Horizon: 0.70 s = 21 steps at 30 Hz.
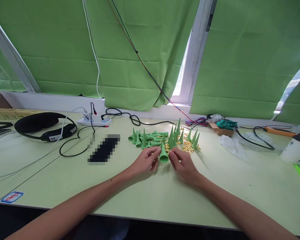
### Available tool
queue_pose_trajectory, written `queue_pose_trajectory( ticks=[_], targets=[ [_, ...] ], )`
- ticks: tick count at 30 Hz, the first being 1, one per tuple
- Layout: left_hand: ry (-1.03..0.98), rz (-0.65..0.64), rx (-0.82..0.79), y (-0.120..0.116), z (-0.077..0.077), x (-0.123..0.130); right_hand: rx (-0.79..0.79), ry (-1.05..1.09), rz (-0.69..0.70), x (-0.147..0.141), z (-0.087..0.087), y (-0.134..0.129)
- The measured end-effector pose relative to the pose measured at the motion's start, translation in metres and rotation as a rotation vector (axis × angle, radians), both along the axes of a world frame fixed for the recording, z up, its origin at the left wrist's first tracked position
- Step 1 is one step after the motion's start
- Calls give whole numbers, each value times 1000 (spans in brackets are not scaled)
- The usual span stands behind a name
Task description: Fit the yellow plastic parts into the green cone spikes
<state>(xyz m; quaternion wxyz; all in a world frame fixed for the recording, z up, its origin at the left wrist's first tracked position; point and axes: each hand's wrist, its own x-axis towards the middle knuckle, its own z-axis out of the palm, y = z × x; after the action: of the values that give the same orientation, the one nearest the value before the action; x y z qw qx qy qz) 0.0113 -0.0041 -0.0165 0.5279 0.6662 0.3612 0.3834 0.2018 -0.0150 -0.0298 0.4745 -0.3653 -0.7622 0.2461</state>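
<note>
Right in the middle of the pale green tabletop (140,193), just on the near side of a messy cluster, a hollow green plastic cone (163,156) is being held, its round open end turned toward the camera and its tip pointed away. It's pinched at its left side by the left hand (148,160), thumb and forefinger brought in against it, with the other fingers curled under. The right hand (183,165) is placed at the cone's other side, thumb and fingertips drawn together; whether anything tiny is gripped in there can't be told, and actual contact with the cone is hard to make out.

Behind the hands, a bunch of matching green plastic cones (144,138) is spread out, some stood upright and some lying down, with small tan plastic pegs (187,146) scattered among them, mostly on the right side.

Off to the left, a black padded band with a white label (48,126) is parked near a white power strip (95,122) with stuff plugged in, and a dark pixelated patch (104,149) is seen nearer the hands. Over on the right, a small brown cardboard box (221,130) is topped with crinkled teal plastic (226,124), and a white cup with a black lid (296,148) is seen near the edge of the view.
</note>
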Motion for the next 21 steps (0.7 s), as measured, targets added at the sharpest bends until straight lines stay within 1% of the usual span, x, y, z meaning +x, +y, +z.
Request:
queue_pose_trajectory(
  ticks=[4, 9, 14, 21],
  targets=[
    [-65, -42, -99, 2, 1, 0, -18, -18, 22, -1, 0, 0],
    [-69, -47, -124, 1, 3, 0, -25, -37, 35, -1, -1, 1],
    [-62, -28, -94, -1, 6, -1, -13, -69, 27, -1, -1, 2],
    [24, -58, 7, 0, 4, -5, 19, -95, 25, -1, -2, 3]
  ],
)
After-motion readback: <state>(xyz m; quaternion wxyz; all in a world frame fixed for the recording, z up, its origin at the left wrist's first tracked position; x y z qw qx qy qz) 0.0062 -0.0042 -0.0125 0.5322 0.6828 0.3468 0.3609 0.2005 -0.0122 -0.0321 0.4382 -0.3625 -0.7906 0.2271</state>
